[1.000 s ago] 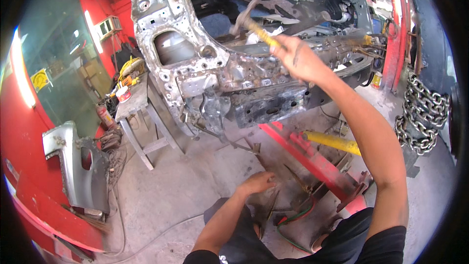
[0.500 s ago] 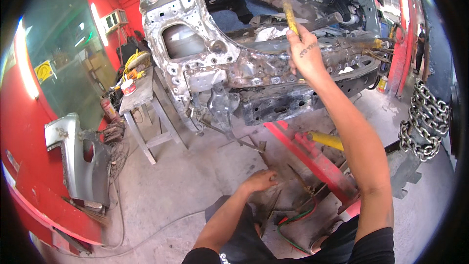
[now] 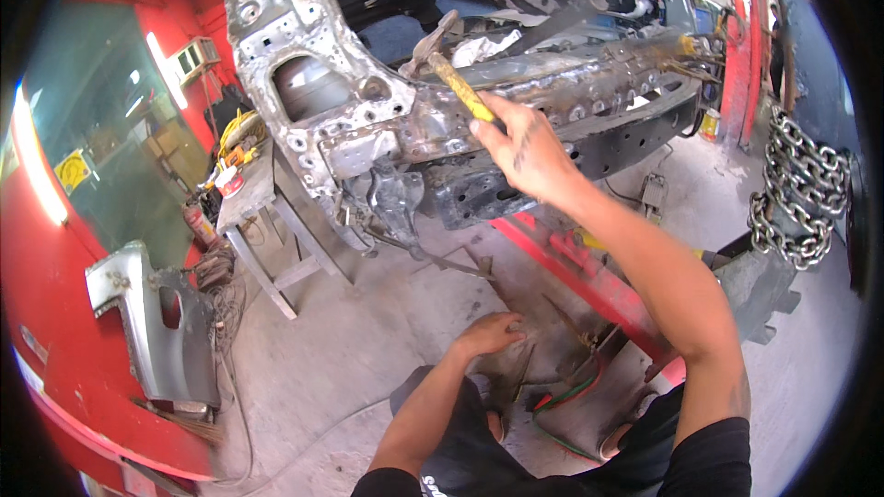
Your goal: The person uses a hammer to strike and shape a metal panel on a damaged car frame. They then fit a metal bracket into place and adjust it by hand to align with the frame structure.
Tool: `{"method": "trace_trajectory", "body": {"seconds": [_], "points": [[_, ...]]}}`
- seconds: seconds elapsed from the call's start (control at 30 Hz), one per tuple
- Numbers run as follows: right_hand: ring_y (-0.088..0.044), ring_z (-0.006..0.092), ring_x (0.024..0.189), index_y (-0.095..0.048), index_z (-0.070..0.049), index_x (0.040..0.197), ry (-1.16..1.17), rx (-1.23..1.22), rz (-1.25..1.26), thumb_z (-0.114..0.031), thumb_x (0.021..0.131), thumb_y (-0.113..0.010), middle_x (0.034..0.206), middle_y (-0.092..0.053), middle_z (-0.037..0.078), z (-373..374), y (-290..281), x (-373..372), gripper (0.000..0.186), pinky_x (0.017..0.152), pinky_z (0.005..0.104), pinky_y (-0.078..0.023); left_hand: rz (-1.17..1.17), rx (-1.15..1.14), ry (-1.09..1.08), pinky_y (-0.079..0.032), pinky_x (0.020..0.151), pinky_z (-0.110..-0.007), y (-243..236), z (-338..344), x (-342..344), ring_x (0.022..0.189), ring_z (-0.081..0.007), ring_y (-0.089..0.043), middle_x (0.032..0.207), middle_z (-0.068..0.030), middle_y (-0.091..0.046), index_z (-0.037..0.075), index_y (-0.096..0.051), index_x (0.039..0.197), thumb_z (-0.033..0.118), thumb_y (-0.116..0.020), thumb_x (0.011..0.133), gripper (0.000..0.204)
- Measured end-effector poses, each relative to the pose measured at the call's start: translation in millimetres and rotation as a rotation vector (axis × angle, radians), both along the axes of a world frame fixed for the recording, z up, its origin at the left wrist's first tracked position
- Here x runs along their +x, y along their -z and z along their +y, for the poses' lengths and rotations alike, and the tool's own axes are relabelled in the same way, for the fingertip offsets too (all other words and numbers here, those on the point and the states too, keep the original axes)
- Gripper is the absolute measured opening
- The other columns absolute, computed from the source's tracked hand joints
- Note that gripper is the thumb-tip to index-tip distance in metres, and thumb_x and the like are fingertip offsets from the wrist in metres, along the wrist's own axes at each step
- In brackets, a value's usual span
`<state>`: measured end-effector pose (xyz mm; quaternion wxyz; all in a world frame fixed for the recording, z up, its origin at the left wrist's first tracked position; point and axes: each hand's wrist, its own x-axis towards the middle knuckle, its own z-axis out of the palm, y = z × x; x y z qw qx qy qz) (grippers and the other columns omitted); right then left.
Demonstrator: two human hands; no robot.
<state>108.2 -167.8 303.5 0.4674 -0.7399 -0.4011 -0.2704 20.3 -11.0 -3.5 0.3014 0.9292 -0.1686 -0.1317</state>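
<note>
My right hand [image 3: 532, 145] is closed around the worn yellow handle of a hammer [image 3: 460, 90]. The hammer's rusty metal head is at the inner edge of the stripped car body's sill [image 3: 479, 121], close to the base of the bare metal pillar [image 3: 318, 37]. Whether the head touches the metal, I cannot tell. Lower down, my left hand [image 3: 488, 333] hangs over the floor in front of my legs. Its fingers are loosely bent and apart, with nothing visible in them.
A red lift arm [image 3: 589, 281] runs under the car body. At left stand a grey workbench [image 3: 249, 207] and a silver fender panel [image 3: 152, 331]. Heavy chain [image 3: 801, 193] hangs at right. Hoses [image 3: 571, 405] and a cable lie on the floor.
My right hand has swung the hammer down and to the left, bringing its head nearer the pillar base. The view has shifted slightly; my left hand has hardly moved.
</note>
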Motion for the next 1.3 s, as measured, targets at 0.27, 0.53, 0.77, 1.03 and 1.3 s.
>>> {"method": "trace_trajectory", "body": {"seconds": [0.27,0.53,0.77,1.03,1.3], "points": [[-0.063,0.0388,0.063,-0.066,0.0,0.11,-0.055,-0.127,0.237,-0.012,0.088,-0.067,0.071,-0.06,0.022,-96.4,138.1,-55.3,0.025,0.058,0.0417,-0.047,-0.074,0.035,0.028,-0.052,0.083,-0.044,11.8,5.8,-7.9,0.094,-0.0365,-0.068,0.101,-0.0201,-0.07,0.005,-0.056,0.133,0.041,-0.063,0.097,0.051],[-0.066,0.0447,0.075,-0.069,0.0,0.095,0.025,-0.355,0.608,-0.022,0.085,-0.069,0.077,-0.065,0.026,-174.8,254.4,-78.8,0.024,0.068,0.0502,-0.051,0.045,0.136,0.017,-0.05,0.09,-0.046,4.7,-3.7,4.4,0.104,-0.0396,-0.065,0.111,-0.021,-0.069,0.005,-0.055,0.137,0.038,-0.063,0.095,0.053],[-0.066,0.0456,0.079,-0.069,0.002,0.098,0.106,-0.396,0.667,-0.019,0.084,-0.068,0.082,-0.067,0.027,-201.8,262.7,-80.2,0.025,0.072,0.0522,-0.051,0.027,0.183,0.103,-0.051,0.085,-0.048,1.8,-30.4,10.4,0.098,-0.0415,-0.066,0.104,-0.0211,-0.07,0.006,-0.055,0.135,0.038,-0.064,0.096,0.051],[-0.069,0.0388,0.08,-0.067,0.001,0.101,0.102,-0.529,0.406,-0.015,0.079,-0.069,0.088,-0.068,0.019,-220.4,251.0,-89.1,0.027,0.072,0.0472,-0.056,0.037,0.271,0.15,-0.049,0.078,-0.053,2.2,-54.6,12.4,0.092,-0.0467,-0.064,0.093,-0.0252,-0.068,0.001,-0.061,0.119,0.038,-0.066,0.094,0.045],[-0.07,0.0329,0.086,-0.062,-0.001,0.105,-0.052,-0.831,0.185,-0.019,0.07,-0.077,0.092,-0.066,0.015,-220.1,234.9,-94.8,0.042,0.069,0.0428,-0.057,0.104,0.351,0.141,-0.049,0.08,-0.052,0.9,-62.4,16.6,0.094,-0.0448,-0.065,0.092,-0.0274,-0.067,0.001,-0.064,0.112,0.027,-0.067,0.091,0.034]]}}
